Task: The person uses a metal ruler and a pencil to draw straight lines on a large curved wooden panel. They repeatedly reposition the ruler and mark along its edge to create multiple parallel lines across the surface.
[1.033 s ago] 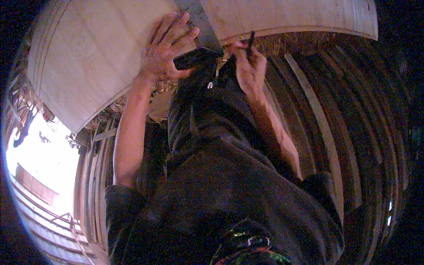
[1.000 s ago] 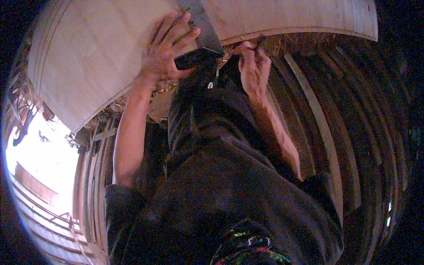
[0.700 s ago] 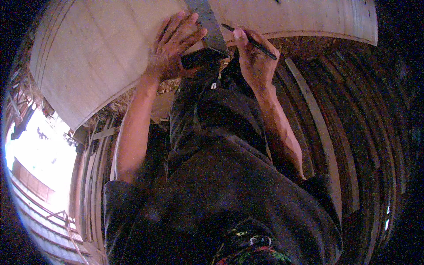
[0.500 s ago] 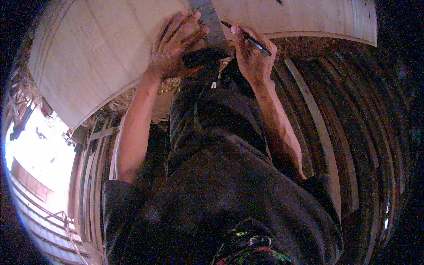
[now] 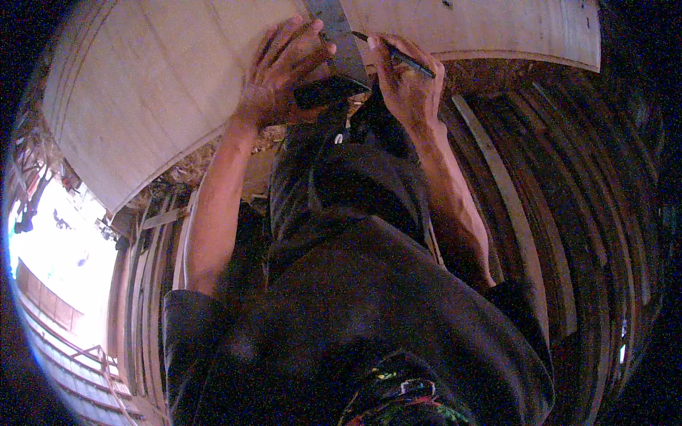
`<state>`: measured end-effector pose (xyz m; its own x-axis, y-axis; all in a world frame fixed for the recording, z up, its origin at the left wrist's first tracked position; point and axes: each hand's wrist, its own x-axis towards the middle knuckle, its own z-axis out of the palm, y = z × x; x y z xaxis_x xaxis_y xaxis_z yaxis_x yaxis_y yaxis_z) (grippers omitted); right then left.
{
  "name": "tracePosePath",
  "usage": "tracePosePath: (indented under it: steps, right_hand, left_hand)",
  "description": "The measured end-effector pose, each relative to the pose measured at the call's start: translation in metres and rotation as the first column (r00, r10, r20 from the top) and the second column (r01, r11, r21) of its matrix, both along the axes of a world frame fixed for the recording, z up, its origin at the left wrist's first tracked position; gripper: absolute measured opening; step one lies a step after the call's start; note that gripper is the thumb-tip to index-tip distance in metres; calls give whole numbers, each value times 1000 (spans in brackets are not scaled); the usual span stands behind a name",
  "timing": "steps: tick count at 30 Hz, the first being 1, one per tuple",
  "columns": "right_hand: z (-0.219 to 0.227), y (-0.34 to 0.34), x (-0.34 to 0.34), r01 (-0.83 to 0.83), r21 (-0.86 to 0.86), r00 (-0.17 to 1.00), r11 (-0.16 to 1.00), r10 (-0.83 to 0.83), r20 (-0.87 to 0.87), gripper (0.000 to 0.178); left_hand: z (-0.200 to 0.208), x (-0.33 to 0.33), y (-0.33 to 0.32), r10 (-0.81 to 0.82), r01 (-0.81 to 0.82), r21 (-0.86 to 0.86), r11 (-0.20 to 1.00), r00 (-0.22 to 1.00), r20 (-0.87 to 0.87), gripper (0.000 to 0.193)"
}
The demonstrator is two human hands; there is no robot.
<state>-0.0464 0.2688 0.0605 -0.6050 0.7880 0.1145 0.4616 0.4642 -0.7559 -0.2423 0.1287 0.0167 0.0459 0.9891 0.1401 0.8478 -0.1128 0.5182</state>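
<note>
A try square with a dark stock (image 5: 332, 89) and a grey metal blade (image 5: 345, 44) lies on a pale wooden board (image 5: 163, 78). Its stock sits at the board's near edge. My left hand (image 5: 278, 74) holds the square, fingers spread over the board and the blade's left side, thumb down by the stock. In my right hand (image 5: 412, 89) is a dark, slim pencil (image 5: 406, 58), pinched between thumb and fingers. The pencil's tip meets the blade's right edge, or lies very close to it.
Long, narrow wooden strips (image 5: 511, 192) run along the floor at the right. More upright-looking slats (image 5: 145, 298) stand at the left, beside a bright opening (image 5: 67, 248). Wood shavings (image 5: 167, 186) show below the board's near edge. My dark-clothed legs and torso fill the middle.
The pencil tip has shifted slightly up and left along the blade's edge, and the pencil has turned a little in my right hand. My left hand stays in place.
</note>
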Motion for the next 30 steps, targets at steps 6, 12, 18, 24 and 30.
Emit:
tracePosePath:
  steps: [6,12,18,24,30]
  right_hand:
    - [-3,-23,16,46,-92,994,995,-36,100,17]
    - [-21,-7,-3,34,35,999,999,-33,-33,13]
    - [-29,-18,11,-82,-79,978,993,95,185,21]
    - [-16,-20,70,210,-552,952,807,-41,302,36]
    - [-26,-9,110,232,-640,957,732,-53,286,43]
  left_hand:
    - [-5,0,-1,22,-22,-44,999,1000,7,107]
    - [-5,-14,-2,16,-25,-120,992,997,-70,103]
    - [-31,-30,-11,-12,9,-39,999,997,-76,102]
    - [-5,-9,-27,79,-90,-187,978,995,-67,91]
    - [19,49,-70,443,-480,-246,842,876,-191,61]
